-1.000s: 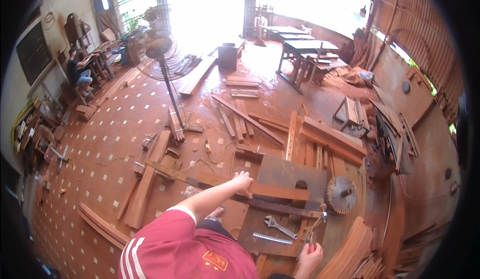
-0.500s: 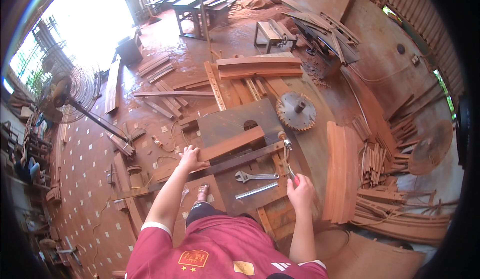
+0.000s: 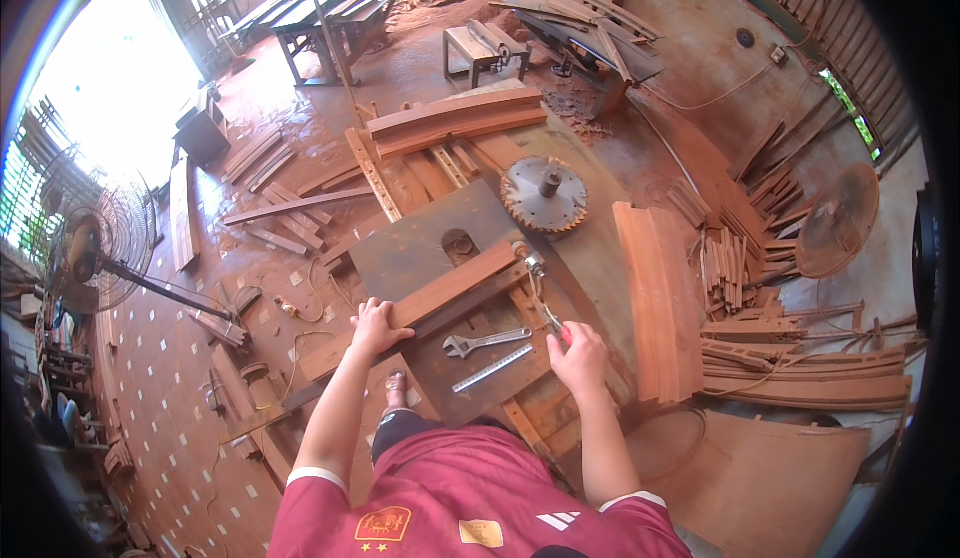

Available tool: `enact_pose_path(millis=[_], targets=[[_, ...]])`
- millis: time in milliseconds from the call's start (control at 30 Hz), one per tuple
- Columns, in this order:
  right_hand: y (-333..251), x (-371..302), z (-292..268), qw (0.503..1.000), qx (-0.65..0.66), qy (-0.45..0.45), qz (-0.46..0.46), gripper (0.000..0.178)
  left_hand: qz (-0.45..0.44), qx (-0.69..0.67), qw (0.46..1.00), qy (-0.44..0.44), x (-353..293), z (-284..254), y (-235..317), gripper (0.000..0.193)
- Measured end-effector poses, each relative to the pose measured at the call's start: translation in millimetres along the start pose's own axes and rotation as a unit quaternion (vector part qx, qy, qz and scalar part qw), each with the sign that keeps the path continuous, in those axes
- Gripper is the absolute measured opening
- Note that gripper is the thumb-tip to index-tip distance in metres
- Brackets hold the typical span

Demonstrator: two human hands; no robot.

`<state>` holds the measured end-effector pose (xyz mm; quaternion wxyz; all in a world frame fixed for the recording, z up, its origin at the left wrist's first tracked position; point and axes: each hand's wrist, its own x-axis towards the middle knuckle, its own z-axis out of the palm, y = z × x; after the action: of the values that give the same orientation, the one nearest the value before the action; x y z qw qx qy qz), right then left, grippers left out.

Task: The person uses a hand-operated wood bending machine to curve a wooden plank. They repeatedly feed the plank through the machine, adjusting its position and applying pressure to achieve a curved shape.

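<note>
My left hand grips a long reddish wooden board, fingers on its far side and thumb on the near side. Alongside the board's near edge runs a dark straight bar. A metal fitting stands at the bar's right end, close against the board's end. From it a thin metal lever with a red grip reaches back toward me, and my right hand is closed around that grip. Between my hands an adjustable wrench and a steel ruler lie on the saw table.
A toothed circular saw blade lies beyond the fitting. Thick curved timbers rest at the right and at the far end. A standing fan is at the left. Wood offcuts are piled by the right wall.
The board has shifted right and toward me, so its end now meets the metal fitting and more of the table's slot shows. The whole view has swung a little to the right.
</note>
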<state>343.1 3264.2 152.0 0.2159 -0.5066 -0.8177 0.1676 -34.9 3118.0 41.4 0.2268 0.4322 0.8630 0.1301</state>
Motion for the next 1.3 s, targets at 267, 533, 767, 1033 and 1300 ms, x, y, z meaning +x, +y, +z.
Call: enact_pose_path(millis=[267, 533, 767, 1033, 1300], targets=[[-16, 26, -25, 0.995, 0.066, -0.061, 0.040, 0.039, 0.025, -0.029, 0.999, 0.035, 15, 19, 24, 0.068], [-35, 92, -7, 0.975, 0.021, -0.170, 0.142, 0.048, 0.034, -0.013, 0.997, 0.074, 20, 32, 42, 0.050], [-27, 97, 65, 0.975, 0.093, -0.102, 0.176, 0.050, 0.048, 0.045, 0.995, 0.073, 22, 46, 40, 0.048], [-33, 92, 89, 0.951, 0.234, 0.043, 0.198, 0.049, 0.086, 0.049, 0.990, 0.105, 24, 52, 45, 0.045], [-28, 96, 104, 0.913, 0.326, 0.017, 0.246, 0.046, 0.089, 0.073, 0.989, 0.093, 27, 52, 44, 0.043]])
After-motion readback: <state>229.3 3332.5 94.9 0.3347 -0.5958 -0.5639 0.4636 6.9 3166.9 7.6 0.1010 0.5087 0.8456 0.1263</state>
